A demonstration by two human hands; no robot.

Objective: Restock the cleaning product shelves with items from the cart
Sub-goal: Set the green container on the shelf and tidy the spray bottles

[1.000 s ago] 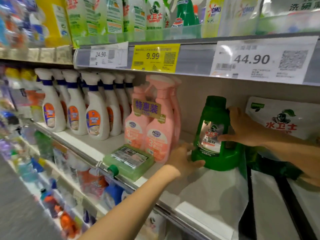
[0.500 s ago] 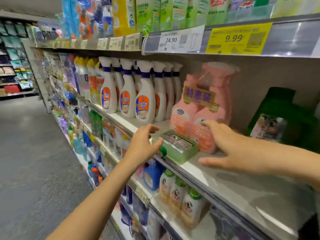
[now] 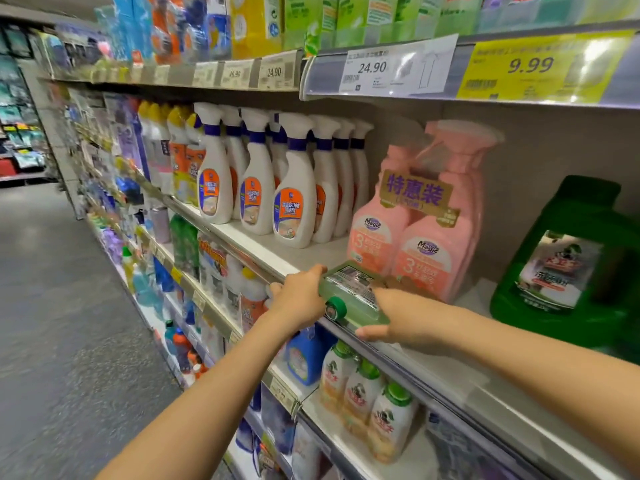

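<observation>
Currently left hand (image 3: 298, 299) and right hand (image 3: 407, 322) curl fingers round green bottle (image 3: 349, 289) lying just before pink twin-pack (image 3: 427, 237); a slip could drop it or topple the pack.

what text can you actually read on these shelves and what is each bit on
"24.90": white price tag, and a smaller tag further left.
"9.99": yellow price tag.
"特惠装": banner on the pink spray bottles.
"Magic", "3": front labels of the pink spray bottles.
Too blurred: labels on white spray bottles, green jug, flat green bottle.
</observation>
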